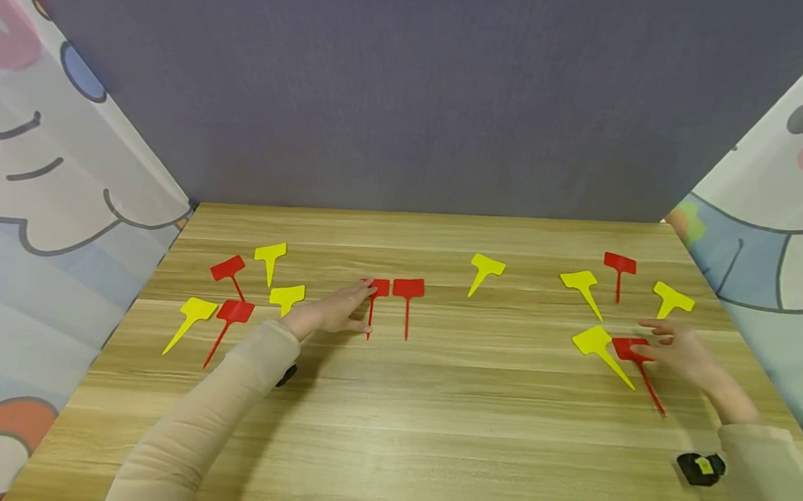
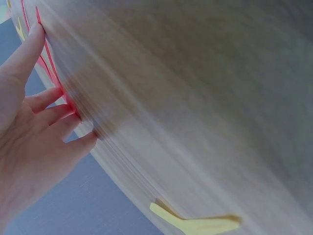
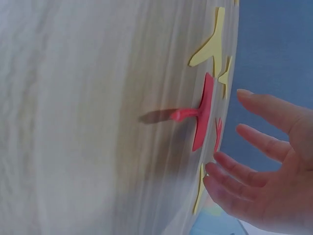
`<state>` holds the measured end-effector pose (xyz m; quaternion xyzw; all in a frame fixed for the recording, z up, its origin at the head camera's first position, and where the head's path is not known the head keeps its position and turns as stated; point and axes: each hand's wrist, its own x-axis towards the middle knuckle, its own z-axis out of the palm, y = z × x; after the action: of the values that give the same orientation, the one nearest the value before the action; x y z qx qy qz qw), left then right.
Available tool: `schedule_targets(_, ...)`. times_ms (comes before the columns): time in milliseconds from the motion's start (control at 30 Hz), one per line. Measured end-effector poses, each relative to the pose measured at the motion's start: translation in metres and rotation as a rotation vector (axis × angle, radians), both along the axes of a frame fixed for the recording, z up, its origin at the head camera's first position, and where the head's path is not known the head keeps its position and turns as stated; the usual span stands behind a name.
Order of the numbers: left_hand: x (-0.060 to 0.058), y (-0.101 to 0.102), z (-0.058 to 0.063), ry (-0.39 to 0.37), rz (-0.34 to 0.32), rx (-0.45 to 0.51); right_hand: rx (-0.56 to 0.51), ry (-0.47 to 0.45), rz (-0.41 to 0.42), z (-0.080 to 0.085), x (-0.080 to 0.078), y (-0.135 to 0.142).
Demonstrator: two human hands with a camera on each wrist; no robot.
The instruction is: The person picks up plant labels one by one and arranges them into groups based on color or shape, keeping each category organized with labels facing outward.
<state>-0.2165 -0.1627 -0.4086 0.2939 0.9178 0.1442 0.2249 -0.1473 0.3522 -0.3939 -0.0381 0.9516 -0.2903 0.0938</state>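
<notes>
While L grip [image 1: 331, 310] lies spread midway along counter [image 1: 429, 441], fingertips on a red tag [image 1: 382, 286] & thumb by its stem, just L of 2nd red tag [image 1: 409, 288], R grip [image 1: 685, 355] hangs loosely spread just over 3rd red tag [image 1: 623, 347] nr R side, yellow tag [image 1: 591, 340] just beside it.

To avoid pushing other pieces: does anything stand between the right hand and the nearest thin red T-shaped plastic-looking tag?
Nothing visible stands between the right hand and the thin red T-shaped tag. A yellow T-shaped tag lies just to its left in the head view, not in the way.
</notes>
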Motion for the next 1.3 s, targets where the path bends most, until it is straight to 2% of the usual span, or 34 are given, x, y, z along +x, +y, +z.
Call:
schedule_targets(133, 0.0, 0.0, 0.0, 0.005, -0.005, 0.002, 0.029, -0.001, -0.005, -0.001, -0.001, 0.001)
schedule_targets(433, -0.002, -0.001, -0.002, -0.006, 0.009, 0.016, 0.044, 0.041, 0.042, -0.009, -0.004, 0.006)
schedule_targets(700, -0.001, -0.005, 0.0, -0.024, -0.021, 0.087, 0.051, 0.023, 0.044, -0.011, -0.007, 0.006)
schedule_targets(1000, -0.003, -0.002, 0.0, 0.02, -0.022, 0.015, 0.073, 0.051, 0.041, -0.014, -0.011, 0.006)
schedule_targets(1300, -0.002, -0.001, 0.001, 0.012, -0.018, 0.002, 0.086, -0.017, 0.039, -0.015, -0.013, 0.008)
